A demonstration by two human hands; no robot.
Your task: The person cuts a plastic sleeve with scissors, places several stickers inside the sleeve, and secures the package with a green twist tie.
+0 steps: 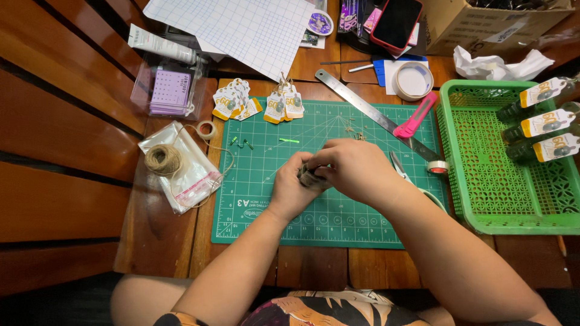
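Home craft desk, green cutting mat (338,199), twine ball (163,160), steel ruler (374,115)

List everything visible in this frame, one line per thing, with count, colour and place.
cutting mat: 1, green, centre of the wooden table
tags: two bunches, white and yellow, mat's top left edge
twine ball: 1, brown, on a clear bag left of the mat
metal ruler: 1, silver, diagonal across mat's top right
cutter: 1, pink, beside the ruler
scissors: 1, silver blades, right of the hands
tape rolls: 2, one above the mat, a smaller one by the ruler's end
basket: 1, green, right
tagged bottles: 3, dark, in the basket
phone: 1, red case, top
left hand: grip on a small dark item
right hand: grip on the same item
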